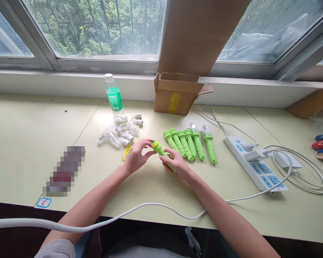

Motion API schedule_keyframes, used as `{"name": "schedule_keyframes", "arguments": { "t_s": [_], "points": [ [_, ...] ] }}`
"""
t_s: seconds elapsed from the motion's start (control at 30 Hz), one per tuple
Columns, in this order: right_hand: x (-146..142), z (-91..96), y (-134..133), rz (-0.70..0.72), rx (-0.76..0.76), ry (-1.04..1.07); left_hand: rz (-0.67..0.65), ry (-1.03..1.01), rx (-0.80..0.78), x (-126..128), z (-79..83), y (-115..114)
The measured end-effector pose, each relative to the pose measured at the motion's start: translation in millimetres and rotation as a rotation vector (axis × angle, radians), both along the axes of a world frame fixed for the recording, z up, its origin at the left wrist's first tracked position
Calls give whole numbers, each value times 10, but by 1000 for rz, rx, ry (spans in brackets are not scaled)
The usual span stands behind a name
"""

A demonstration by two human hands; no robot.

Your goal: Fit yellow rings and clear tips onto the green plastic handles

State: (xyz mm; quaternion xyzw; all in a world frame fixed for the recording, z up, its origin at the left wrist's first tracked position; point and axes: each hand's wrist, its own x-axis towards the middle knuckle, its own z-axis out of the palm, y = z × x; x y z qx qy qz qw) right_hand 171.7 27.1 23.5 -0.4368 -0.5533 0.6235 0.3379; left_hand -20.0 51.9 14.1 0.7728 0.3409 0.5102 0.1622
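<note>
My right hand (176,163) is closed around the lower part of a green plastic flashlight-like handle (161,152), tilted with its threaded end up and to the left. At that end sits a yellow ring (155,144), pinched by the fingers of my left hand (137,154). Thin yellow rings (126,153) lie on the table just left of my left hand. Beyond them is a loose group of clear plastic caps with white parts (110,138). To the right, several green handles (179,143) lie in a row; two of these carry clear caps (193,127).
A water bottle (114,95) with a green label stands behind the caps. An open cardboard box (176,95) is near the window ledge. On the right lies a white power strip (254,165) with plugs and coiled cables. One white cable (150,204) crosses in front of me, over my forearms.
</note>
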Motion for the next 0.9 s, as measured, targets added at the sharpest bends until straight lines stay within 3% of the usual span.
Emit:
{"name": "schedule_keyframes", "arguments": {
  "t_s": [0.43, 0.9],
  "points": [
    [-11, -33, -6, -44, 42, 46, -2, -20, 6, -25, 3, 21],
    [-35, -20, -30, -49, -29, 103, -10, -10, 0, -12, 38, 15]
  ]
}}
